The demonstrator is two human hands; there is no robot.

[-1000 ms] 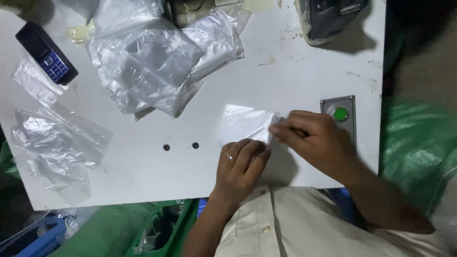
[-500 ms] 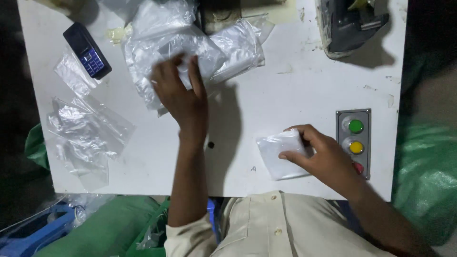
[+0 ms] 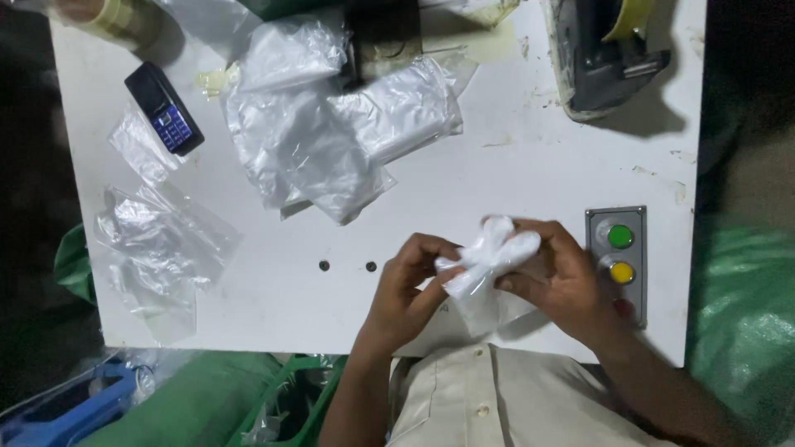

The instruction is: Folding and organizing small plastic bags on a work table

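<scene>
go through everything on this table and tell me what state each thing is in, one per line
White cloth: bunched, held over the table edge.
Clear bag: hanging under the cloth, pinched at its top.
Left hand: fingers closed on the bag.
Right hand: closed on the cloth.
Pile of bags: loose, crumpled.
Phone: face up, screen dark.
Green button: cannot tell whether lit.
Yellow button: same.

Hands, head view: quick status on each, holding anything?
Left hand: closed on the white plastic bag, gripping its left side.
Right hand: closed on the same bag, gripping its right side.
</scene>
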